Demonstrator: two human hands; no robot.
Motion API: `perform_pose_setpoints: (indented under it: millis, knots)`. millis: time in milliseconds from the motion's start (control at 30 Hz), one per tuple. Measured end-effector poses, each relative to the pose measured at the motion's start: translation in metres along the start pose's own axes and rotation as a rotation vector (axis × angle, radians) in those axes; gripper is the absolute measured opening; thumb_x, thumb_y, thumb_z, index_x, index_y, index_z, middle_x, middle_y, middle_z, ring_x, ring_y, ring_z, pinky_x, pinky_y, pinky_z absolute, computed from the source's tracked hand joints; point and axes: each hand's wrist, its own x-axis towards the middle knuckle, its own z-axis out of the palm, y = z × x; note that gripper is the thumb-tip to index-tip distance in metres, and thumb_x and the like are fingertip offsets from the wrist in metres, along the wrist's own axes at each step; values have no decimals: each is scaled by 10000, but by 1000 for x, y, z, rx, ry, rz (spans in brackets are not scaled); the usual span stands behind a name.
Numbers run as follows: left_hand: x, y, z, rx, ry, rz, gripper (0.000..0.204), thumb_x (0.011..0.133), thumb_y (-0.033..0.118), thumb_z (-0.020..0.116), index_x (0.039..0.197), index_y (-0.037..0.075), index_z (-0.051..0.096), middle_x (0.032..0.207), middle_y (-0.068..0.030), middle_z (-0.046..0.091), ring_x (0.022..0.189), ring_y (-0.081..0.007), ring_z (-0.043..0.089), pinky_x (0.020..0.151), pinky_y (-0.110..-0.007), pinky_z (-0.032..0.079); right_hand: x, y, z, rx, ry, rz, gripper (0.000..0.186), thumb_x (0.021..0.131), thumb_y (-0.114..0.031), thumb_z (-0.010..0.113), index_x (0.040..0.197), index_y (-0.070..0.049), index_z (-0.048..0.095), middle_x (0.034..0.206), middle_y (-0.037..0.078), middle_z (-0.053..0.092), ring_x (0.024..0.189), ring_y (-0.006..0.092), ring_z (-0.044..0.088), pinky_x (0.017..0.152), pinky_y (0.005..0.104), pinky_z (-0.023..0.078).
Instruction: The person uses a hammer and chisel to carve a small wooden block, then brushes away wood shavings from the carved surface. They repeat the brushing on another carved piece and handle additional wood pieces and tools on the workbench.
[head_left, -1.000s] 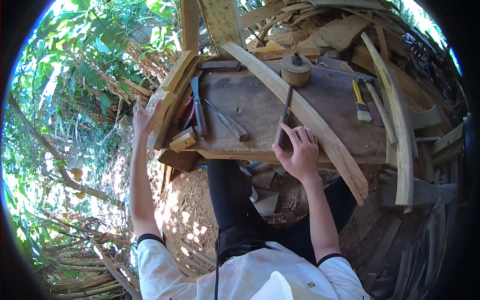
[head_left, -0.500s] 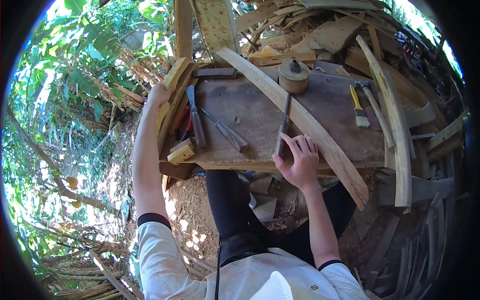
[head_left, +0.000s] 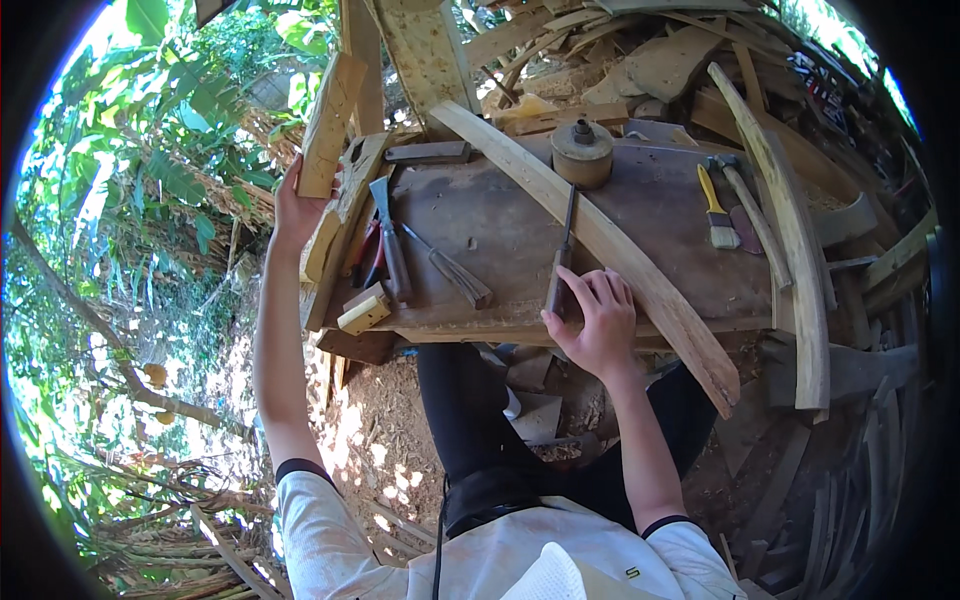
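Worn workbench (head_left: 500, 215), pale plank (head_left: 330, 125) (left-held), dark-handled chisel (head_left: 562, 255)

An outdoor woodworking shop: a worn workbench (head_left: 500, 215) strewn with tools, a brush (head_left: 716, 210), curved planks (head_left: 620, 250), scrap wood piled behind, trees (head_left: 150, 170) alongside

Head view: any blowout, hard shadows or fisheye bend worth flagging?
Head view: foliage at left is blown out by sun; dappled light patches the dirt ground; the workbench sits in even shade; the curved plank and rim boards bow further toward the black fisheye border.
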Motion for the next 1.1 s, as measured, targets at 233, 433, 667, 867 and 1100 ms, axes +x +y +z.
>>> perform_pose_setpoints:
  millis: [233, 433, 667, 867, 1100]
  knots:
    - [-39, 10, 57, 56, -139, -17, 495, 1072, 383, 429, 1351, -17, 517, 1115, -205, 675, 830, -214, 678, 688, -316, 539, 0, -5, 2, 14, -7, -32, 560, 878, -439, 698, 1328, -120, 600, 1013, 88, 578, 1072, 322, 544, 967, 470, 439]
    - [-82, -14, 154, 1271, -127, 538, 486, 913, 251, 705, 1290, -37, 601, 1049, -169, 678, 812, -240, 684, 707, -338, 556, -2, -5, -10, 378, 166, 141, 753, 879, -450, 733, 1480, -88, 460, 1261, 150, 534, 1170, 354, 531, 1042, 502, 412]
    - [-153, -40, 234, 1547, -632, 1070, 705, 739, 311, 844, 1332, 4, 617, 1117, -125, 679, 860, -250, 694, 760, -353, 593, -9, -31, -118, -170, 8, -97, 880, 710, -378, 877, 1448, -95, 489, 1392, 156, 523, 1300, 358, 517, 1128, 515, 376]
    - [-154, -69, 287, 1073, -706, 1187, 768, 745, 385, 824, 1338, -39, 585, 1120, -150, 670, 937, -287, 690, 782, -373, 600, -59, -16, -192, -104, -246, 16, 631, 687, -316, 884, 1200, -80, 604, 1066, 133, 655, 962, 310, 676, 905, 448, 535]
    - [-137, -109, 304, 1156, -630, 851, 743, 847, 379, 765, 1433, 10, 495, 1388, -220, 503, 1264, -406, 520, 1061, -486, 437, -266, 101, -383, -74, 730, 689, 482, 1096, -385, 414, 1298, 22, 574, 1181, 152, 667, 1004, 227, 643, 923, 381, 495]
